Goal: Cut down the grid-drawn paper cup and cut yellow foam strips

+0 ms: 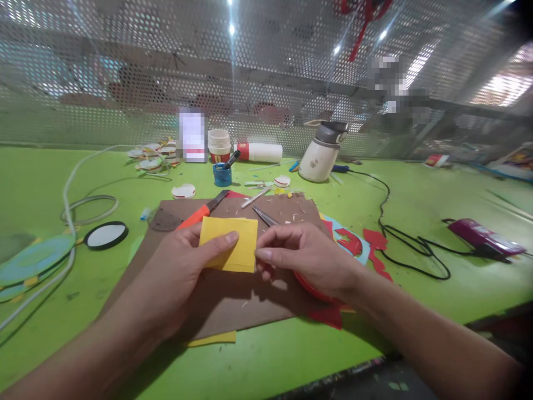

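My left hand (183,261) grips a small stack of yellow paper squares (245,241), the thumb pressed flat on top and the fingers underneath. At the stack's right edge, the closed thumb and fingers of my right hand (303,255) pinch the paper. Both hands hover over a brown board (229,311) scattered with small scraps. Behind the paper lie an orange utility knife (199,215) and a white pen-like tool (255,197). Scissors (265,216) point out from beyond my right hand, which partly covers their red handle.
A white bottle (317,161), a blue jar (222,175) with a marker, and stacked paper cups (262,152) stand or lie at the back. Red cut-outs (376,244) and a corded purple device (485,238) are on the right. A white cable (69,194) loops on the left.
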{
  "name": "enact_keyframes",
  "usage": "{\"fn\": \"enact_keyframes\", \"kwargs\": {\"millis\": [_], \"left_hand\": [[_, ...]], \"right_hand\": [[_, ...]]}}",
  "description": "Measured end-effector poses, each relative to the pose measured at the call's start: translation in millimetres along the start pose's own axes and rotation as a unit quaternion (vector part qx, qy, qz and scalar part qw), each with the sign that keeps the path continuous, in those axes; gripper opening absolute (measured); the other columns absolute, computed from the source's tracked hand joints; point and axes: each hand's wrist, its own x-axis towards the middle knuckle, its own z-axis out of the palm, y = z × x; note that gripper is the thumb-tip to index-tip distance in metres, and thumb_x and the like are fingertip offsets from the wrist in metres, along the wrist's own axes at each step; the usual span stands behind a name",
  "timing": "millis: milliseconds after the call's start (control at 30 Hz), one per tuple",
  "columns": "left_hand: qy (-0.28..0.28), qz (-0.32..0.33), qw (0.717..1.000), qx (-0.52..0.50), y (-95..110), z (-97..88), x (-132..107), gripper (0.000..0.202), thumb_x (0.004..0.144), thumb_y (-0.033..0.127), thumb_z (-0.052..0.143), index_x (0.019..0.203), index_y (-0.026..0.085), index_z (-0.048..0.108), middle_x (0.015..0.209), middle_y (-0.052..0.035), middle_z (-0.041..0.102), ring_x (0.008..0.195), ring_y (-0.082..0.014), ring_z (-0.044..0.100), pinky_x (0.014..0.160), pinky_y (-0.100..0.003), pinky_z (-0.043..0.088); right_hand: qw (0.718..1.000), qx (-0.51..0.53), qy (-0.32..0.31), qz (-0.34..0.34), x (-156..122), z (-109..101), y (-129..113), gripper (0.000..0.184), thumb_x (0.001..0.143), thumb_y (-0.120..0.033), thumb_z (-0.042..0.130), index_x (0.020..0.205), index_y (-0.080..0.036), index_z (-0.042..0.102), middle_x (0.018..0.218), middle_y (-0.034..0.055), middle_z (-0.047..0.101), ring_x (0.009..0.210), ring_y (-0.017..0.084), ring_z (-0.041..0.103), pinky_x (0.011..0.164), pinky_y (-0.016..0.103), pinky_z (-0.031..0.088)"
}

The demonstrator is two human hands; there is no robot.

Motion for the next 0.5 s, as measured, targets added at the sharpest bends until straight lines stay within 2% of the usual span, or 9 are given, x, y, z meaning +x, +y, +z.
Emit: {"fn": "enact_keyframes", "kwargs": {"millis": [267, 500], "left_hand": [[0.019, -0.029, 0.998, -0.042, 0.0, 4.1, -1.4, 0.038, 0.073, 0.019, 0.078, 0.11, 0.014, 0.07, 0.085, -0.0116, 0.079, 0.07, -0.0297, 0.074, 0.066, -0.041, 0.06], [0.006, -0.014, 1.0, -0.02, -4.8, -0.2, 1.5, 0.032, 0.077, 0.023, 0.075, 0.107, 0.013, 0.071, 0.085, -0.0124, 0.079, 0.07, -0.0294, 0.074, 0.065, -0.04, 0.059]], "right_hand": [[1.0, 0.011, 0.004, 0.0, 0.2, 0.7, -0.3, 0.014, 0.081, -0.027, 0.076, 0.078, -0.015, 0.069, 0.066, -0.0008, 0.068, 0.06, 0.009, 0.061, 0.062, 0.022, 0.051], [1.0, 0.006, 0.007, -0.004, -0.1, 2.1, -0.2, 0.012, 0.083, -0.025, 0.073, 0.076, -0.016, 0.069, 0.066, -0.0006, 0.068, 0.06, 0.008, 0.061, 0.062, 0.022, 0.05]]}}
